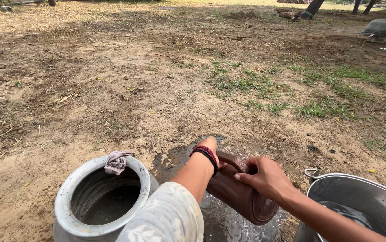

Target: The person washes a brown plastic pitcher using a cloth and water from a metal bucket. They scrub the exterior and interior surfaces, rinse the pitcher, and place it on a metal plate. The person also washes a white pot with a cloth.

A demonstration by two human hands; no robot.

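The brown clay pot (242, 197) lies tilted on its side over the wet patch of ground (222, 224), directly in front of the person and low in the view, between the grey metal pot (67, 201) on the left and the steel bucket (363, 188) on the right. Its long axis runs from upper left to lower right, with the rounded base (264, 208) turned toward the camera and the mouth rim (231, 159) turned away. The left hand (208, 144) goes into the mouth from the near side; only the wrist, with its red and black bangles (205, 154), and the heel of the hand show, so the set of its fingers cannot be told. The right hand (267, 177) lies across the upper wall of the clay pot, fingers pressed together and curved over it, thumb toward the rim. Both hands touch the clay pot; neither is nearer than the other. The grey metal pot stands upright just beside the left arm, with a crumpled cloth (116, 162) draped over its far rim. The steel bucket, holding water, stands just beside the right forearm, its handle lug (310, 172) facing the clay pot. The room between the two vessels is narrow; open dirt and sparse grass (264, 85) lie ahead.
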